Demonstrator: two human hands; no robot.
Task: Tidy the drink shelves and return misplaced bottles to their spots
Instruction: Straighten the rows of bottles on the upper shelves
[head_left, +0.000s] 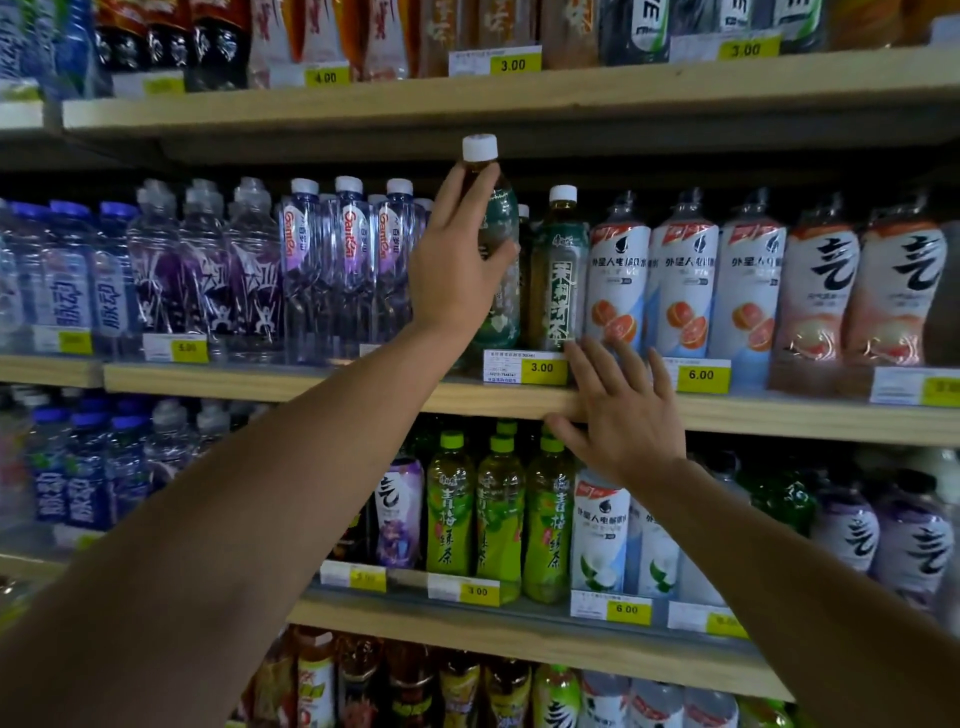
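The green-labelled tea bottle (497, 244) with a white cap stands tall at about 12 o'clock from the middle of the view, held at the front of the middle shelf (322, 384). The left hand (457, 265) wraps it from the 9 o'clock side, its grip clasped round the neck and upper label, thumb toward the right side of the bottle. The bottle leans slightly, and its cap reaches up level with the underside of the upper shelf (467, 98).

Just at 3 o'clock of it stands a second green tea bottle (558, 275) of the same kind, upright on the middle shelf. At 5 o'clock from the held bottle, the right hand (623, 415) lies flat with fingers spread and released, resting on the wooden front edge of the middle shelf, fingertips near the base of the second tea bottle. A price tag (524, 367) reading 3.00 sits on the shelf edge between the two hands.

Further toward 3 o'clock stand white grapefruit drink bottles (680, 280). Toward 9 o'clock stand clear water bottles (348, 260) with white caps. At 6 o'clock, on the shelf beneath, stand lime-green tea bottles (498, 514).
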